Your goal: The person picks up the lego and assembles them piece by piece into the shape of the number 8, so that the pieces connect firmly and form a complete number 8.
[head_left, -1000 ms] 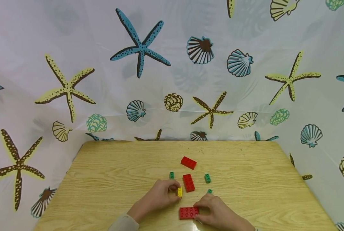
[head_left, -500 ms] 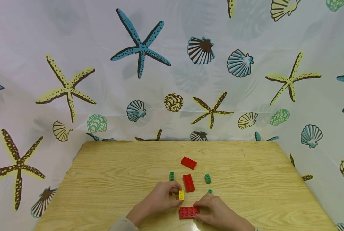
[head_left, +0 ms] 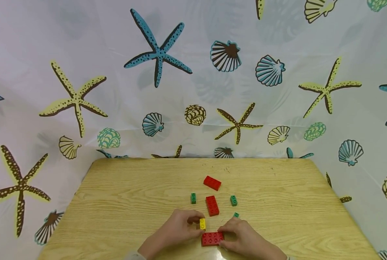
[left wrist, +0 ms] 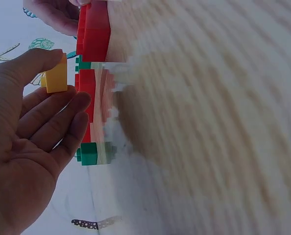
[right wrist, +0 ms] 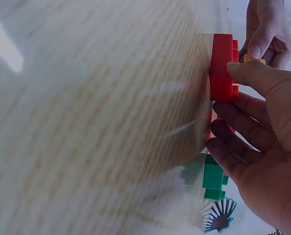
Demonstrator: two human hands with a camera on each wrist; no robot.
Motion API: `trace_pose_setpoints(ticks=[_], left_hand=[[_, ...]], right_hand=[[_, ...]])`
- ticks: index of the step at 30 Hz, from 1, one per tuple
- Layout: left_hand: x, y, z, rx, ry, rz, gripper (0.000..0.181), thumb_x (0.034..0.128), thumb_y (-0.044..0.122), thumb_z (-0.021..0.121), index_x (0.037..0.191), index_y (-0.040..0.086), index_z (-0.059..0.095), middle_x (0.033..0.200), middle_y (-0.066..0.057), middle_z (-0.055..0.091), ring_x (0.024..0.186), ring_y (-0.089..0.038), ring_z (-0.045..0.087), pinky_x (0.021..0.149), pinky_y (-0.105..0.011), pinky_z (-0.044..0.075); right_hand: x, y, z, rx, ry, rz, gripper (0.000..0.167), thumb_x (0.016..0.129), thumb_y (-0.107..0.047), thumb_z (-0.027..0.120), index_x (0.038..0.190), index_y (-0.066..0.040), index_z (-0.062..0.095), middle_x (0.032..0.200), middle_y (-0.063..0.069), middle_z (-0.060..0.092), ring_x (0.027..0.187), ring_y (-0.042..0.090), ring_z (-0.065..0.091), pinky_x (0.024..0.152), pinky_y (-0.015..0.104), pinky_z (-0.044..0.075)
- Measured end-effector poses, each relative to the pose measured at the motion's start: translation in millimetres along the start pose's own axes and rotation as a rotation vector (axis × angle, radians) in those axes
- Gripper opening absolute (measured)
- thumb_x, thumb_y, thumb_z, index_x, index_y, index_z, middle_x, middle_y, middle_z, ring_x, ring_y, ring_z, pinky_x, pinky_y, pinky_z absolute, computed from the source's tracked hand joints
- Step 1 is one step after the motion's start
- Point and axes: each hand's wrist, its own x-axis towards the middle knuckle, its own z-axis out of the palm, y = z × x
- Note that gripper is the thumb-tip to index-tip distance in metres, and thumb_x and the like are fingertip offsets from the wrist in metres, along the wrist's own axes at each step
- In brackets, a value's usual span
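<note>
Between thumb and fingertips my left hand [head_left: 179, 226] pinches a small yellow brick [head_left: 202, 224], studs up. It is raised off the table in the left wrist view, just behind and left of a red brick [head_left: 210, 239]. That long red brick lies flat near the table's front, its studs showing. My right hand [head_left: 242, 236] grips its right end with thumb and fingers. In the left wrist view a gap shows between the yellow brick [left wrist: 56, 76] and the held red brick [left wrist: 96, 32].
Two more red bricks lie behind, a nearer one [head_left: 212, 206] and a farther one [head_left: 212, 183]. Green bricks lie at the left [head_left: 193, 198] and right [head_left: 234, 200]; another green brick [head_left: 236, 215] is partly hidden by my right hand. A patterned cloth [head_left: 193, 90] hangs behind the wooden table [head_left: 131, 187].
My left hand has brought the yellow brick toward the front of the table, closer to the held red brick. The right hand and its red brick have stayed in place.
</note>
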Motion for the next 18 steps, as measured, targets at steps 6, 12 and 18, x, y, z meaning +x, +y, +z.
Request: trace_pose_setpoints(ticks=[6,12,18], left_hand=[[-5.9,0.2,2.9,-0.002,-0.014,-0.009,0.04,0.091,0.034,0.084,0.122,0.011,0.076,0.116,0.003,0.078,0.104,-0.008,0.073,0.091,-0.028,0.059],[-10.8,2.1,3.9,0.004,-0.033,-0.007,0.038,0.0903,0.032,0.085,0.121,0.012,0.077,0.114,0.004,0.078,0.101,-0.006,0.071,0.089,-0.028,0.059],[-14.9,3.3,3.7,-0.024,-0.048,0.0,0.035,0.0898,0.031,0.085,0.119,0.013,0.077,0.11,0.008,0.078,0.099,-0.004,0.07,0.088,-0.027,0.058]], right_hand=[[0.3,-0.1,0.0,-0.007,0.002,-0.005,0.031,0.098,-0.036,0.076,0.121,-0.015,0.078,0.113,-0.011,0.074,0.105,0.003,0.062,0.09,0.024,0.052],[-0.1,0.1,0.5,-0.017,0.008,-0.017,0.03,0.099,-0.034,0.076,0.12,-0.014,0.078,0.112,-0.01,0.075,0.104,0.002,0.062,0.089,0.023,0.053],[-0.9,0.3,0.7,-0.033,0.016,-0.031,0.029,0.099,-0.034,0.076,0.119,-0.014,0.079,0.11,-0.01,0.074,0.103,0.004,0.063,0.088,0.023,0.052]])
